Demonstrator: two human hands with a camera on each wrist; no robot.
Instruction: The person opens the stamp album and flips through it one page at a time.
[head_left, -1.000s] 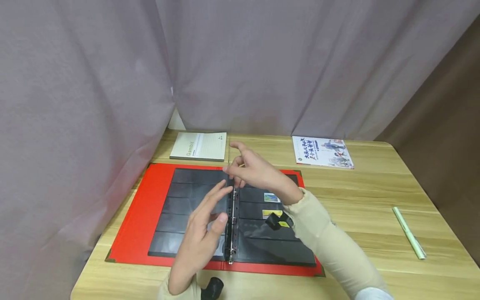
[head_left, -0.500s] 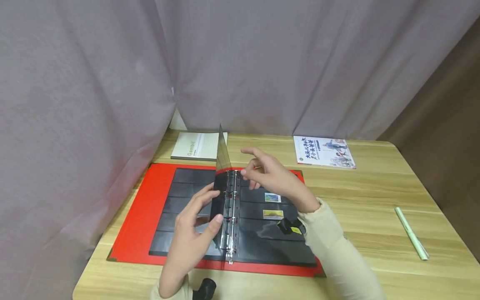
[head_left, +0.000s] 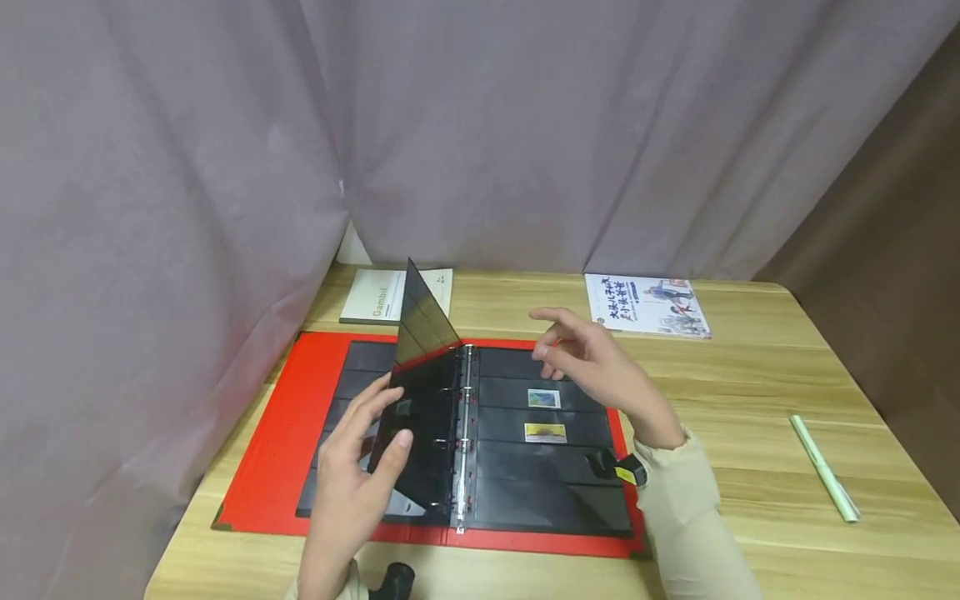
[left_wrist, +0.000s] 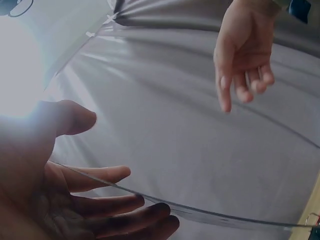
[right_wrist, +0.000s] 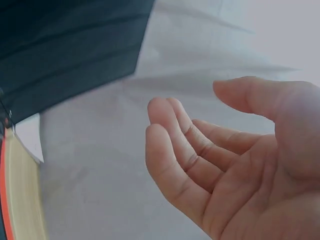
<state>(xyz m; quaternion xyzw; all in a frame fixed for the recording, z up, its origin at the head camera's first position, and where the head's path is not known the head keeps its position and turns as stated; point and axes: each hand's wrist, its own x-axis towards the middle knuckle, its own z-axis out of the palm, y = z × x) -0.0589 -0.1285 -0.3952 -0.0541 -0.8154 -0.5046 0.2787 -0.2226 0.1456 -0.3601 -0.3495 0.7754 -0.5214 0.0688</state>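
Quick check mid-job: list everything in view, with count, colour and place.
stamp album: 1, red cover, open at table centre
lifted page: 1, black, raised left of the rings
stamps: 2, in right page pockets
notebook: 1, pale green, behind album
book: 1, white illustrated cover, far right
pen: 1, light green, right edge
table: 1, wood
curtain: grey, behind
left hand: grips the lifted page
right hand: open, above right page

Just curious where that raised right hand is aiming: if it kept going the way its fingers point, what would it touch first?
Probably the lifted dark page; the right hand points left toward it, though depth is unclear.
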